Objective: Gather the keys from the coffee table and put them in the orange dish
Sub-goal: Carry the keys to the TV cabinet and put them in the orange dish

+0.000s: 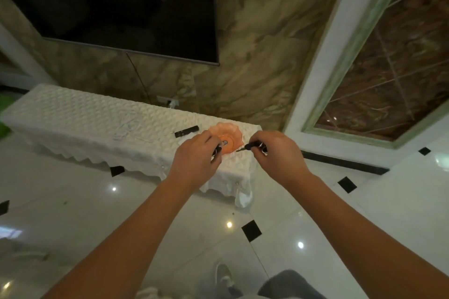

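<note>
from the left of the frame first: white lace cloth (80, 126) over the long low stand, a small black stick-like item (186, 131) lying on it just left of the dish, can't tell what it is. not part of the job as far as i can judge

centre of frame: my left hand (194, 161) is curled shut w/ fingers pinched on a key (218, 150), dark head showing at the knuckles, metal bit poking toward the dish middle. the hand sits over the dish's left edge, so its key is already above the bowl, or nearly so

the orange dish (230, 128) is scalloped, sits near the right end of the cloth, centre frame. something small and shiny shows in its middle, too small to tell if it's a key already in there or the tip of the left one

right of centre: my right hand (274, 150) is closed round a black-headed key (245, 147), blade pointing left, long axis roughly level across the frame, tip at or over the dish's right rim. i can't tell if it touches

so the dish lies between both grips, left hand nearer the bowl centre. i reckon left only needs to let go, right needs a short push leftward first or its key may land on the rim & slide onto the cloth
</note>
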{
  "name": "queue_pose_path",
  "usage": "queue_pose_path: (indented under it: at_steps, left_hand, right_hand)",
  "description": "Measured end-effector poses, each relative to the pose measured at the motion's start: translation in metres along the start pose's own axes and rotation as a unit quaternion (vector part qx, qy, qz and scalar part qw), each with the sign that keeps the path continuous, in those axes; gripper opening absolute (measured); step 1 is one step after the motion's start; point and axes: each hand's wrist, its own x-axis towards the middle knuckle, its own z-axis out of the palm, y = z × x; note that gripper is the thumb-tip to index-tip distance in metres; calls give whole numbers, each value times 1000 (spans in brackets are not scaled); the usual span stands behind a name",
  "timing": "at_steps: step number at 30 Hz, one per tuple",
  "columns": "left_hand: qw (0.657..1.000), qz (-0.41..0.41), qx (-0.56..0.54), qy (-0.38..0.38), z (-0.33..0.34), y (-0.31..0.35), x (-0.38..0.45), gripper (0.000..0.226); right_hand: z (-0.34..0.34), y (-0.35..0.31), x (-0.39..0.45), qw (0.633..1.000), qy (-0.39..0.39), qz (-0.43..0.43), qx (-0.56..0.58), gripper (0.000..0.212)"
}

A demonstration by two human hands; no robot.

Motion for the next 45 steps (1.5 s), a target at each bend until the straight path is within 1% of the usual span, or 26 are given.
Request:
queue_pose_path:
  at_steps: [5,9,13,18,23,29,32,36,39,41,45]
  left_hand:
    - [1000,14,-4,4,12,-33,46,23]
    - [1000,-5,-3,-19,31,-56,81,23]
    - [998,-14,23,-50,50,-81,121,21]
    - [995,-29,41,-89,71,-111,171,18]
    - [990,-45,43,-124,96,-133,204,19]
    - [987,-44,11,-156,128,-167,229,19]
    - [984,-34,-9,-176,156,-190,238,18]
    - [976,-28,-40,-214,200,-213,241,11]
    - [968,-23,-61,-242,230,-222,241,12]
    - [965,-22,-74,-251,251,-226,241,13]
    - [961,-39,-84,-261,301,-240,239,13]
  right_hand:
    - [18,8,56,1000,-13,-3,-22,14]
    - [40,24,103,999,-26,-12,-18,14]
    - [64,44,158,999,-35,-12,16,12]
    - [93,62,226,997,-69,-14,28,13]
    - [119,73,281,990,-128,-20,57,13]
    - [157,88,307,986,-153,21,59,14]
    - [181,97,312,982,-172,61,49,12]
    - [211,111,315,974,-168,143,52,9]
    - [230,124,311,968,-168,176,60,9]
    - [245,136,309,962,-168,203,64,9]
    - [290,165,303,953,-139,255,92,8]
